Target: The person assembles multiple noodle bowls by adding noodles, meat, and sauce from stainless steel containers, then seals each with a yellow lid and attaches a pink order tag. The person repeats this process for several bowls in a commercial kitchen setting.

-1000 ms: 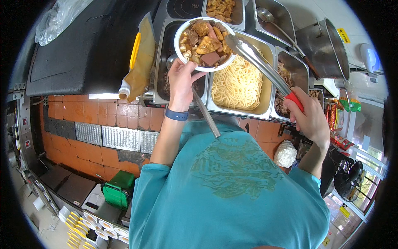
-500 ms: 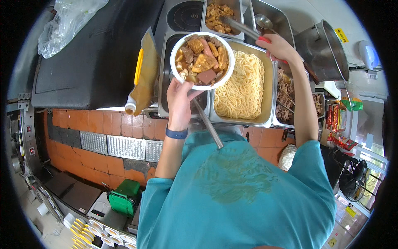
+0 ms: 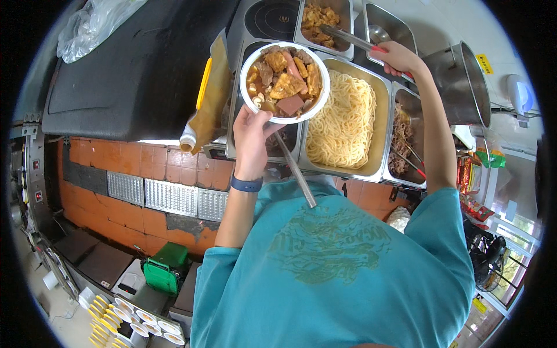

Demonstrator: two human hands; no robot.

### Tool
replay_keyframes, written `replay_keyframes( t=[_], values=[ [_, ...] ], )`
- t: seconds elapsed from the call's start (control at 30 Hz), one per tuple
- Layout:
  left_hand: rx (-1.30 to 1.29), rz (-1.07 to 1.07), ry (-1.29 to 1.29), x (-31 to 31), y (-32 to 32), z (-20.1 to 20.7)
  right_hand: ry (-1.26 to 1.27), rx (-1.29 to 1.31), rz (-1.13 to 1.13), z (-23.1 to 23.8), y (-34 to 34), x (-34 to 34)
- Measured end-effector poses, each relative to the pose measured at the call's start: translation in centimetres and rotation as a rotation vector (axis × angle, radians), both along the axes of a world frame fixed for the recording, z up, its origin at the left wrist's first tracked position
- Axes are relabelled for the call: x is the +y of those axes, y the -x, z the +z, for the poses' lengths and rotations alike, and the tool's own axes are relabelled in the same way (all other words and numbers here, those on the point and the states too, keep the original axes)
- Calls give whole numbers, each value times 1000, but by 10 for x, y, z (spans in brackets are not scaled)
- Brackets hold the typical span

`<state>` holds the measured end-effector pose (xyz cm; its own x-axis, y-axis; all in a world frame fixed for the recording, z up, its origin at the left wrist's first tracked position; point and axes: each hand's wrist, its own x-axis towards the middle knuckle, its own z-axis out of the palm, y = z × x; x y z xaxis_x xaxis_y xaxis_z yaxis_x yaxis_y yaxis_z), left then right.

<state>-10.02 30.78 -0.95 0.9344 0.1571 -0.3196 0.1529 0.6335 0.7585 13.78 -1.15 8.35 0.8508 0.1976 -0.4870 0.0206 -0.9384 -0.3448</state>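
My left hand (image 3: 250,142) grips a white round bowl (image 3: 326,84) from its near side, thumb at the rim. In the bowl sit brown meat chunks, fried tofu-like pieces, a pink sausage-like strip and a dark reddish-brown block in brown sauce. My right hand (image 3: 400,60) is closed round metal tongs (image 3: 355,39) with red grips. Their tips reach into the far steel pan of brown-sauced chunks (image 3: 318,17). Beside the bowl, pale noodles (image 3: 342,124) fill a large pan. Under the bowl, a pan is partly hidden, and a long metal handle (image 3: 296,174) sticks out toward my shirt.
A ladle (image 3: 378,35) lies in the far right pan. Shredded meat (image 3: 400,136) and a red-handled utensil fill the pan beside the noodles. A tall steel pot (image 3: 455,87) stands right. Left are a yellow-capped bottle (image 3: 188,142), a hotplate (image 3: 271,19) and a black counter (image 3: 145,69).
The view has shifted slightly, and the bowl lies a little further left over the pans. The tongs remain in the far pan, my right hand still round them.
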Motion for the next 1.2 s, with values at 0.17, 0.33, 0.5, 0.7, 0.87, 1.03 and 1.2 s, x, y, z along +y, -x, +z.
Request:
replay_keyframes(
  t=[0.17, 0.33, 0.5, 0.7, 0.87, 1.03, 1.2],
  values=[
    [1, 29, 14, 0, -7, -3, -172, -35, -91, 55, 65, -5],
    [-4, -11, -5, 1, -11, -5, -305, 10, -87, 121, 128, -3],
    [18, 19, 37, -4, -9, -2, -303, -48, -66, 125, 138, -4],
    [7, -55, 10, -3, -5, 2, -374, 110, -241, 23, 49, 8],
    [-14, -48, -8, 2, 5, 7, -417, 154, -399, -36, -5, 15],
    [1, -15, -18, 6, 12, 8, -422, 156, -334, -38, -29, 10],
    [14, 30, 2, 3, 9, 5, -236, 5, -237, -38, -43, 12]
  ],
)
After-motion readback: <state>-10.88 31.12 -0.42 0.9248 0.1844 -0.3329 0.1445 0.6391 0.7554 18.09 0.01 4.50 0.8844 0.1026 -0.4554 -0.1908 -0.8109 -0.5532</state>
